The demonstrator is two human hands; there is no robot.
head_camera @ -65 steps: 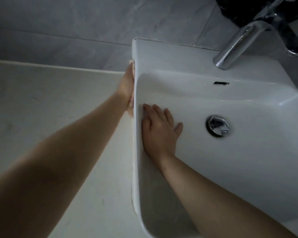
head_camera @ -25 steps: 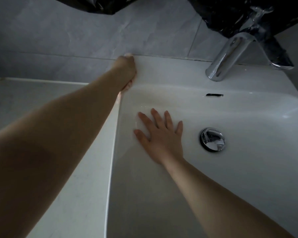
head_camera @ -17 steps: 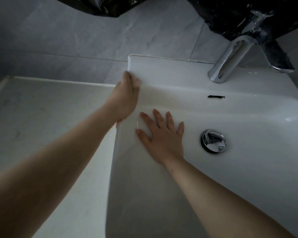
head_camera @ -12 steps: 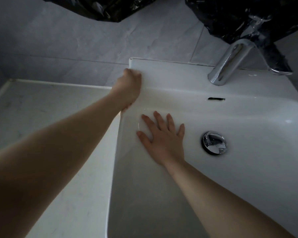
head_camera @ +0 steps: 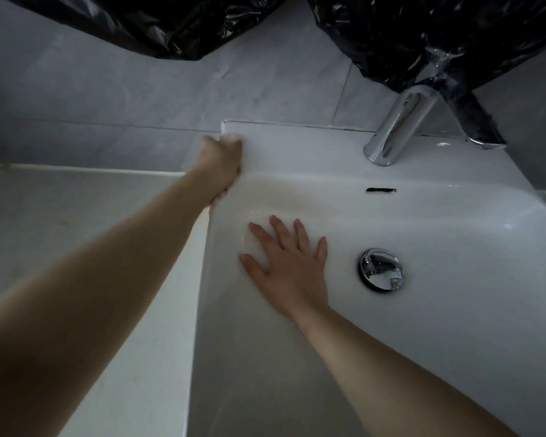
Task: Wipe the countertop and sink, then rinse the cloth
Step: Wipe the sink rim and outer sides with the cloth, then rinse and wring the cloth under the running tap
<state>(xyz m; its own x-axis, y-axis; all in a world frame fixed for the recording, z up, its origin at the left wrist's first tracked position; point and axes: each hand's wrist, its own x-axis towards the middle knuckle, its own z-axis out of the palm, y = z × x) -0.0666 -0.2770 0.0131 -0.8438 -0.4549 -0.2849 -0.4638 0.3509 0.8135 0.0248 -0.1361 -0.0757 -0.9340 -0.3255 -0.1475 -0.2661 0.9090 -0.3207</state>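
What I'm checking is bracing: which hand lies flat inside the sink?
The right hand, fingers spread flat in the sink; the left hand curls at its rim.

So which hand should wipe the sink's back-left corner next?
Left. The left hand is at the sink's back-left corner, gripping the barely visible cloth; the right hand lies flat and empty in the basin.

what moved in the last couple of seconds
The left hand slid back along the left outer edge of the sink to its rear corner. The right hand stayed flat in the basin; faucet and drain unchanged.
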